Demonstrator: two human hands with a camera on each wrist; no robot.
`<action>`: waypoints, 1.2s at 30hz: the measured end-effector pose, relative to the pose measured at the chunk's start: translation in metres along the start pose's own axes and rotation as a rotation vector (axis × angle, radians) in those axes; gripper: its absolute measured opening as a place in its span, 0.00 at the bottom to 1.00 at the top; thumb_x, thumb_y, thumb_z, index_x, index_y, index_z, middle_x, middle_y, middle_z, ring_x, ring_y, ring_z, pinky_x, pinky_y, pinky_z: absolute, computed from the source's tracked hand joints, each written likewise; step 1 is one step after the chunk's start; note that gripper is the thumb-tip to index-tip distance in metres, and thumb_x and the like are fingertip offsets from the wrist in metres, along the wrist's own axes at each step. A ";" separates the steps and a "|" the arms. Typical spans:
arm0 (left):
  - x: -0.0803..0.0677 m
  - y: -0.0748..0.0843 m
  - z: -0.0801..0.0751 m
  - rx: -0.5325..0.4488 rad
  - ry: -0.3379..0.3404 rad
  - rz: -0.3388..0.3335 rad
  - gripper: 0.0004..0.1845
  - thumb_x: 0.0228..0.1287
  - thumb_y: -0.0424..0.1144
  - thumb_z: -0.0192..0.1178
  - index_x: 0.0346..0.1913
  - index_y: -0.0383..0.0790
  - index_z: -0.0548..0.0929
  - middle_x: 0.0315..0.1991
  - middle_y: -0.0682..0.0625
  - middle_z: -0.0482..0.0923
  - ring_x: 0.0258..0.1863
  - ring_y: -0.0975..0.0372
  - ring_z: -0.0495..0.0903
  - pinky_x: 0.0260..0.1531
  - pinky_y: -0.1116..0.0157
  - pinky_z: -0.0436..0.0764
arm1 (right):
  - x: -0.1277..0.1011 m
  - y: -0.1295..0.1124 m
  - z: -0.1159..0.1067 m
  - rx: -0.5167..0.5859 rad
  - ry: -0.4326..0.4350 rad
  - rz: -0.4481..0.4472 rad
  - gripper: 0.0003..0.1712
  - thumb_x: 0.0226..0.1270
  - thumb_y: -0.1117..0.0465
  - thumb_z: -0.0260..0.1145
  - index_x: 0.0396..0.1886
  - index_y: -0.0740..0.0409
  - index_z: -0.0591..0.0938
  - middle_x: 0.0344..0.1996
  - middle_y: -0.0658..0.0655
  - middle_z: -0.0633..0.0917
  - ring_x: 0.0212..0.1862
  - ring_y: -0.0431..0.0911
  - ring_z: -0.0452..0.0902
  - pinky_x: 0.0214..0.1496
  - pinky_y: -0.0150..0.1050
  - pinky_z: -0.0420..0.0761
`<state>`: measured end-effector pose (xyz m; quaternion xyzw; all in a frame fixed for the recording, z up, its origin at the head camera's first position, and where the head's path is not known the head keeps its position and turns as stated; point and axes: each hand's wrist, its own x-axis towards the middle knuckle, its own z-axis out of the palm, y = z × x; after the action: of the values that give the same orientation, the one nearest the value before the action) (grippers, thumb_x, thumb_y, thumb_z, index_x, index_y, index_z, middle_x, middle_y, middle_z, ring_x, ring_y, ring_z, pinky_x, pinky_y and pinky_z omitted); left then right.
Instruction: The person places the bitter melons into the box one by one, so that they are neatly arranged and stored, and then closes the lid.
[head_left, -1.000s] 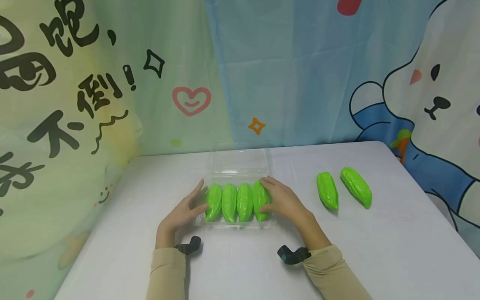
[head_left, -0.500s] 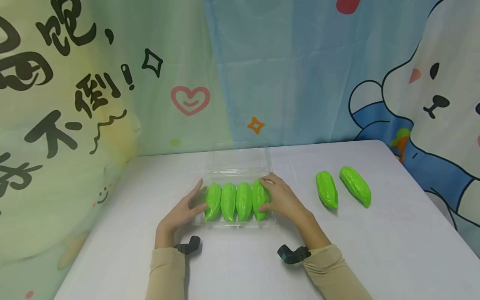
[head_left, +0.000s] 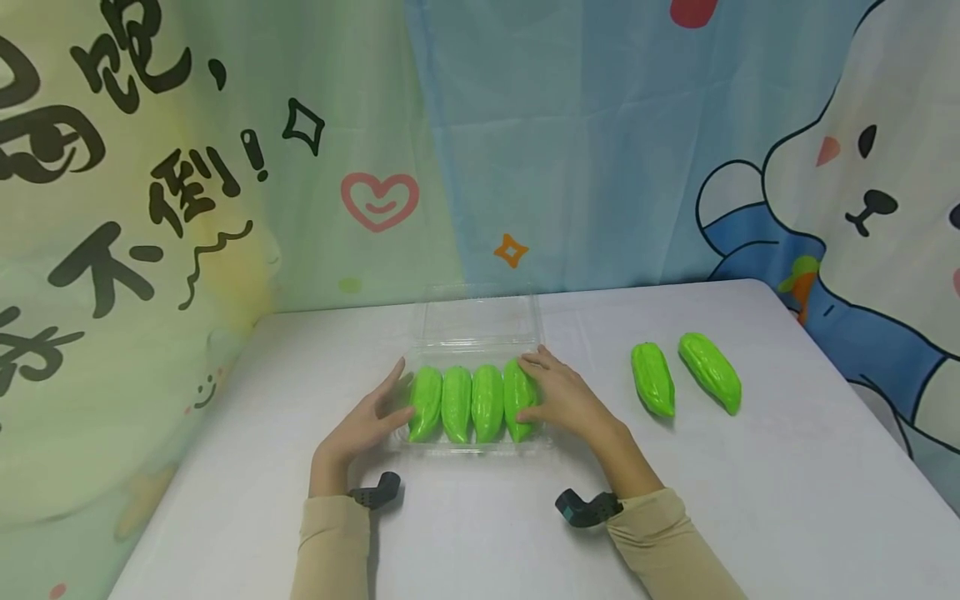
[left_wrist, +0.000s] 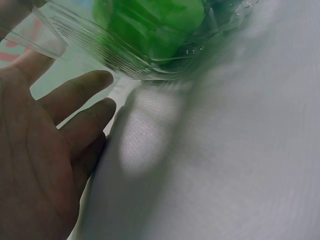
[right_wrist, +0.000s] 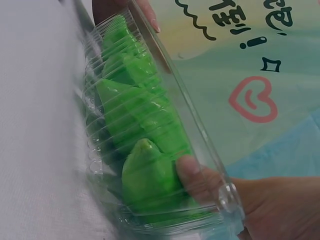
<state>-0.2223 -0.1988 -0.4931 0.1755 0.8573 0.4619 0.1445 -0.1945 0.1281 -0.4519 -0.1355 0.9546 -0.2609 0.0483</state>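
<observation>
Several glossy green bitter melons (head_left: 456, 405) lie side by side in a clear plastic clamshell box (head_left: 480, 448), its lid (head_left: 480, 320) tipped back. My left hand (head_left: 363, 429) is at the box's left side, thumb reaching over the rim toward the leftmost melon. In the left wrist view its other fingers (left_wrist: 82, 92) are spread outside the wall. At the right end, my right hand (head_left: 566, 396) holds the rightmost melon (head_left: 519, 400), fingertips at its far end and thumb lower on its side. The right wrist view shows that thumb (right_wrist: 195, 175) inside the rim; its other fingers are hidden there.
Two more green melons, a shorter one (head_left: 653, 380) and a longer one (head_left: 710, 372), lie on the white-covered table (head_left: 750, 500) to the right. A printed curtain (head_left: 525, 150) hangs behind. Each wrist wears a dark camera mount (head_left: 588, 508).
Both hands and the box keep their places. Only the head view has shifted very slightly.
</observation>
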 end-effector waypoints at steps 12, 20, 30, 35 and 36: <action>-0.002 0.006 -0.002 -0.040 -0.005 0.017 0.43 0.65 0.49 0.59 0.76 0.55 0.45 0.76 0.46 0.48 0.76 0.51 0.42 0.73 0.46 0.44 | -0.001 -0.001 -0.003 -0.019 -0.002 -0.037 0.51 0.48 0.50 0.77 0.69 0.63 0.65 0.71 0.60 0.63 0.75 0.58 0.47 0.72 0.63 0.54; 0.002 -0.003 -0.002 -0.004 -0.001 0.017 0.45 0.64 0.52 0.59 0.76 0.55 0.44 0.76 0.50 0.47 0.76 0.53 0.42 0.73 0.46 0.43 | -0.003 0.004 -0.005 0.009 0.009 -0.064 0.48 0.52 0.49 0.74 0.69 0.61 0.65 0.72 0.60 0.62 0.75 0.59 0.48 0.72 0.62 0.55; 0.002 -0.004 -0.002 0.029 0.001 0.021 0.44 0.64 0.52 0.59 0.76 0.57 0.44 0.76 0.49 0.48 0.76 0.54 0.42 0.73 0.45 0.44 | -0.013 0.014 -0.027 0.062 0.073 -0.102 0.45 0.57 0.47 0.70 0.71 0.57 0.63 0.74 0.56 0.58 0.76 0.57 0.46 0.70 0.60 0.61; 0.001 -0.002 -0.002 0.028 0.003 0.018 0.44 0.64 0.52 0.60 0.76 0.60 0.45 0.76 0.50 0.48 0.76 0.54 0.43 0.73 0.47 0.44 | -0.019 0.024 -0.044 0.054 0.113 -0.080 0.45 0.58 0.48 0.70 0.72 0.54 0.62 0.75 0.56 0.56 0.76 0.57 0.46 0.70 0.62 0.60; 0.001 -0.002 -0.002 0.029 0.004 0.018 0.44 0.64 0.52 0.60 0.76 0.59 0.45 0.76 0.50 0.48 0.76 0.54 0.43 0.73 0.47 0.44 | -0.021 0.026 -0.048 0.057 0.119 -0.076 0.45 0.59 0.49 0.70 0.73 0.54 0.62 0.75 0.56 0.56 0.76 0.57 0.45 0.70 0.62 0.59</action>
<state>-0.2247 -0.2006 -0.4941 0.1842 0.8625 0.4512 0.1364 -0.1882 0.1786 -0.4235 -0.1547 0.9422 -0.2969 -0.0146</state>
